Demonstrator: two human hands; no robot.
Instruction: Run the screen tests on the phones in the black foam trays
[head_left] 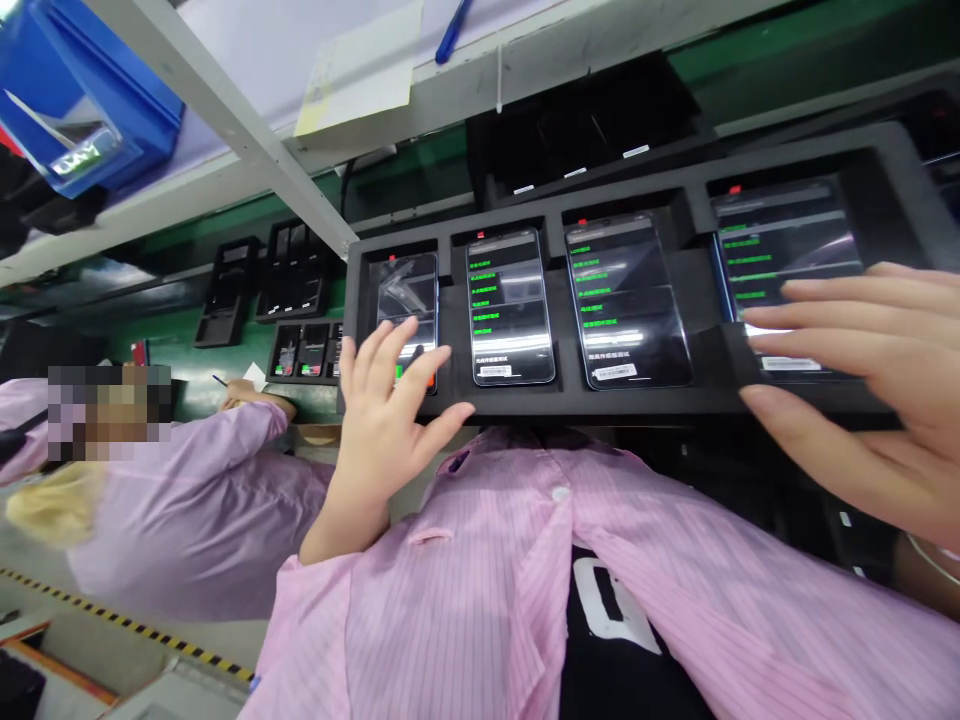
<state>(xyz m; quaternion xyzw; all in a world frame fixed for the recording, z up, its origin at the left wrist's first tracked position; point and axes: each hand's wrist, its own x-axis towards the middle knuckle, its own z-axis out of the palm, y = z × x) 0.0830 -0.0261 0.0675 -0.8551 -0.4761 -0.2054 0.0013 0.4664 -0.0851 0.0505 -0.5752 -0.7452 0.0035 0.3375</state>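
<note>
A black foam tray [720, 400] lies before me, with several smartphones set in its compartments. Over the lower part of the leftmost phone [409, 300] my left hand [386, 415] is spread, fingers apart and nothing held; fingertip contact with the screen is hard to judge. My right hand [870, 385] stretches open over the lower right of the rightmost phone [787, 225], hiding part of it. Between the hands, the second phone [511, 305] and third phone [630, 300] show lists of green text, with a white label near the bottom of each.
Behind the tray stands a dark box-like stack [585, 130]. A white metal post [247, 135] slants down to the tray's back left corner. Smaller black trays [292, 270] lie on the green bench at left, near a co-worker in a pink smock [195, 500]. A blue bin [142, 90] sits upper left.
</note>
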